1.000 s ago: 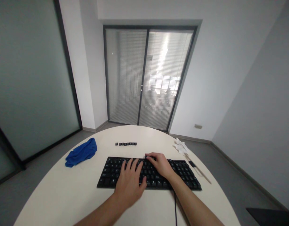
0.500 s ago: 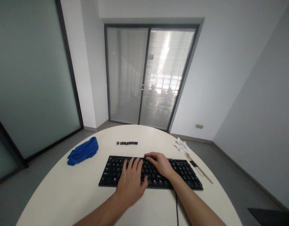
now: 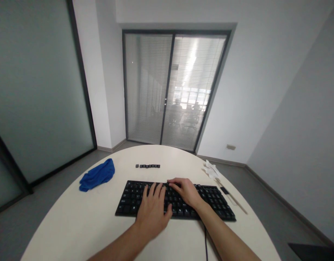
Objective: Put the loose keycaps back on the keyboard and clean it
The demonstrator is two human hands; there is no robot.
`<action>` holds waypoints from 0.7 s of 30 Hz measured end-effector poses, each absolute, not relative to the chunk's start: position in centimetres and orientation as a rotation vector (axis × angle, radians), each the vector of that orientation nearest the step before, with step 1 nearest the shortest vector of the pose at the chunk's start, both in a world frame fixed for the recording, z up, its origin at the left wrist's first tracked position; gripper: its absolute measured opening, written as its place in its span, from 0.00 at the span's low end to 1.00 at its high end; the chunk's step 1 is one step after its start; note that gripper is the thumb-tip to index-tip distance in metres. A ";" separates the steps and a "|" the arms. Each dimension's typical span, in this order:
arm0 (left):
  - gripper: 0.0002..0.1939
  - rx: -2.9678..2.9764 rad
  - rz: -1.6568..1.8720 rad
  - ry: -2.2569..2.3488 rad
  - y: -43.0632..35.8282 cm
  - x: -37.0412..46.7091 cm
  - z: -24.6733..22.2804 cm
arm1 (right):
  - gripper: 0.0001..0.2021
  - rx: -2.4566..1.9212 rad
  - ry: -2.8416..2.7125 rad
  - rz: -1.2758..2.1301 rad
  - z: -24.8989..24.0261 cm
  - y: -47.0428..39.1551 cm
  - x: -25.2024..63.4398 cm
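Note:
A black keyboard lies across the table in front of me, its cable running toward me. Spread over its left and middle keys is my left hand, open, fingers apart and holding the board. My right hand reaches over the keyboard's top row, thumb and forefinger closed on a small dark keycap at the far edge. The fingers partly hide it. Beyond the keyboard, several loose black keycaps stand in a line, with one set slightly apart at the left end.
A crumpled blue cloth lies on the left of the round cream table. To the right are a white crumpled tissue, a thin stick and a small black piece. A glazed door with blinds stands behind.
Both hands keep nearly the same pose on the keyboard. The whole view has shifted very slightly; nothing on the table has visibly moved.

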State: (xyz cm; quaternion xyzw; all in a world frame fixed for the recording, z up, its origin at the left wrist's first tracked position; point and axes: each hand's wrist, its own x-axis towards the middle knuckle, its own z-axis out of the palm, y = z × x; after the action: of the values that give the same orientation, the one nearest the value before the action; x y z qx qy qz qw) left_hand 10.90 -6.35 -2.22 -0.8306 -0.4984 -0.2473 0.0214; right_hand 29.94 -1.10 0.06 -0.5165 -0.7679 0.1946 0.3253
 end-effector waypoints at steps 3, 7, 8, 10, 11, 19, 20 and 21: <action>0.27 -2.585 -0.760 -1.547 -6.4 10.9 -2.1 | 0.14 -1.359 -2.055 0.495 0.2 -1.1 29.9; 0.27 -2.587 -0.762 -1.548 -6.4 10.9 -2.1 | 0.15 -1.363 -2.132 0.424 0.8 -1.1 29.8; 0.27 -2.585 -0.765 -1.546 -6.5 10.9 -2.1 | 0.16 -1.363 -2.146 0.413 1.0 -1.2 29.7; 0.28 -2.571 -0.771 -1.548 -6.5 10.9 -2.2 | 0.18 -1.371 -2.176 0.411 1.6 -1.3 29.6; 0.29 -2.555 -0.771 -1.558 -6.6 10.9 -2.2 | 0.20 -1.382 -2.192 0.418 1.9 -1.5 29.5; 0.28 -2.513 -0.740 -1.632 -6.6 10.5 -2.0 | 0.20 -1.491 -2.294 0.376 3.8 -2.5 29.0; 0.27 -2.515 -0.742 -1.625 -6.6 10.5 -2.0 | 0.19 -1.495 -2.304 0.353 3.9 -2.6 28.9; 0.27 -2.512 -0.744 -1.620 -6.6 10.5 -2.0 | 0.18 -1.496 -2.317 0.328 4.0 -2.7 28.8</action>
State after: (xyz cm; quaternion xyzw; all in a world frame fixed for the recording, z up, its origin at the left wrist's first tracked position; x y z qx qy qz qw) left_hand 10.48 -6.59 -2.04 -0.8152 -0.5256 -0.2415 0.0306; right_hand 28.83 -2.67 3.95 -0.5297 -0.8205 0.1161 0.1811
